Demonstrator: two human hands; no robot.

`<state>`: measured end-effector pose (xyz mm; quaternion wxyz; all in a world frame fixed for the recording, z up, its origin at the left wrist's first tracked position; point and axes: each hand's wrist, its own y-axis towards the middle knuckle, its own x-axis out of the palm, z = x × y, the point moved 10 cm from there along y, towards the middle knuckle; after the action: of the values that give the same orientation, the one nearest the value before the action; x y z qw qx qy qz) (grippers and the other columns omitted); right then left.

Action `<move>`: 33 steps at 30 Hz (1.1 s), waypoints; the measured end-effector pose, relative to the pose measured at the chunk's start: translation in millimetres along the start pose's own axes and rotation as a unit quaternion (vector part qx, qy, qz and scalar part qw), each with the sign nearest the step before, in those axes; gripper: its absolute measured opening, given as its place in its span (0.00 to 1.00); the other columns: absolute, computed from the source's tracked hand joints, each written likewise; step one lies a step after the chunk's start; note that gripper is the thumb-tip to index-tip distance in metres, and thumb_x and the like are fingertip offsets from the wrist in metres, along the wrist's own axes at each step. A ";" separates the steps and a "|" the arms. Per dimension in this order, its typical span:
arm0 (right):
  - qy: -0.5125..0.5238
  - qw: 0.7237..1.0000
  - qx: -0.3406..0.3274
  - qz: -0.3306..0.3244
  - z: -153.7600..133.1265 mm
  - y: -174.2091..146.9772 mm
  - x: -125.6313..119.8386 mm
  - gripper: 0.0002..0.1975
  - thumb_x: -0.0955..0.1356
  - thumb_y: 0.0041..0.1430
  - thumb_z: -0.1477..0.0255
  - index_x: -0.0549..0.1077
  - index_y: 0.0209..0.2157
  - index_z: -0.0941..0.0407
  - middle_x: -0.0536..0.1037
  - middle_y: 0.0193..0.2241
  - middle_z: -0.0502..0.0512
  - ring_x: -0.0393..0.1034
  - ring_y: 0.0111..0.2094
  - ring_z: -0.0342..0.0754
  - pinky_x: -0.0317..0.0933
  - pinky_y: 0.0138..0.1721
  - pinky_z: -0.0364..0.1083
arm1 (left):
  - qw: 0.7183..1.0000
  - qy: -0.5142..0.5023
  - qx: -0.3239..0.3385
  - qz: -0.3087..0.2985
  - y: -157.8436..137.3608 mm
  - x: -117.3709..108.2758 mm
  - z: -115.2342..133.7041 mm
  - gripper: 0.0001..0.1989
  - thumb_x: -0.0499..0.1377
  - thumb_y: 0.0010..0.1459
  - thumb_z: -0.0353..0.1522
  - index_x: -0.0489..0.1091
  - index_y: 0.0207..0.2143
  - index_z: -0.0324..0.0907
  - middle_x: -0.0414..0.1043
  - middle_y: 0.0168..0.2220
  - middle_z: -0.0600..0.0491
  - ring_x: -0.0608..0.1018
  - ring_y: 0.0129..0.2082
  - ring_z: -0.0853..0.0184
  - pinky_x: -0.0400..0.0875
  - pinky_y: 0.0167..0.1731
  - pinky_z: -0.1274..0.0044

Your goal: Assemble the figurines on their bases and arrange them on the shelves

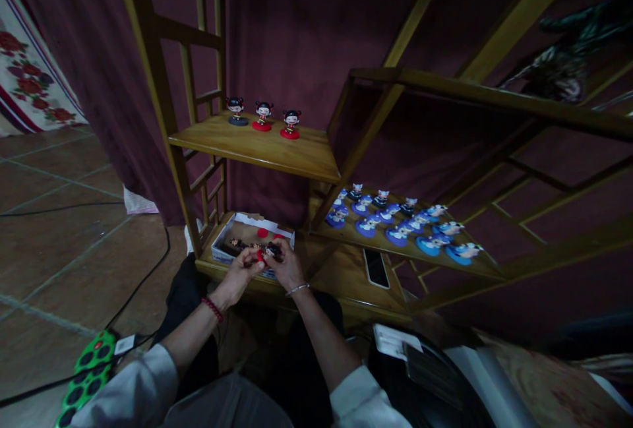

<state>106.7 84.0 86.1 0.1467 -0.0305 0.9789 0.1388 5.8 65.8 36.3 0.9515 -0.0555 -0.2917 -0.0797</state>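
Note:
Above a shallow cardboard box (222,248), my two hands meet around a small black-haired figurine (271,250) with a red part at its lower end. My left hand (241,274), with a red bead bracelet at the wrist, pinches the red round base (260,256). Closed on the figurine's head end is my right hand (288,267), which wears a silver bangle. Whether base and figurine are joined is hidden by the fingers. Inside the box lie more figurines (236,243) and a loose red disc (262,233).
Three similar figurines (264,116) stand on the upper wooden shelf (257,148). Several blue and purple figurines (398,233) crowd the right shelf. A phone (376,268) lies on the lower board. A green power strip (91,372) and cables are on the floor at left.

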 end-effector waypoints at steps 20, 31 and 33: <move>0.006 0.997 -0.015 -0.072 -14.5 1.1 5.7 0.13 0.65 0.45 0.73 0.64 0.37 0.54 0.71 0.31 0.48 0.68 0.33 0.43 0.62 0.37 0.43 | 0.991 -0.109 -0.072 0.019 -5.0 -4.2 -7.1 0.06 0.62 0.43 0.24 0.69 0.27 0.36 0.69 0.30 0.55 0.72 0.32 0.73 0.67 0.41 0.74; 0.024 0.996 -0.021 -0.080 -8.2 2.1 8.5 0.13 0.65 0.45 0.73 0.63 0.37 0.54 0.72 0.33 0.48 0.67 0.34 0.43 0.62 0.38 0.43 | 0.992 -0.110 -0.066 0.010 -6.0 0.4 -6.3 0.08 0.62 0.44 0.24 0.68 0.30 0.38 0.71 0.33 0.53 0.73 0.35 0.70 0.65 0.44 0.71; 0.016 0.997 -0.022 -0.071 -5.6 3.1 7.7 0.13 0.65 0.45 0.73 0.63 0.37 0.54 0.71 0.32 0.48 0.67 0.34 0.43 0.62 0.38 0.43 | 0.991 -0.115 -0.061 0.010 -4.9 0.3 -6.5 0.10 0.61 0.44 0.23 0.68 0.32 0.39 0.71 0.34 0.54 0.73 0.36 0.70 0.64 0.45 0.70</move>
<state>97.5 85.2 89.8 0.1400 -0.1050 0.9732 0.1490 8.7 60.0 31.4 0.9074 -0.1256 -0.3928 -0.0811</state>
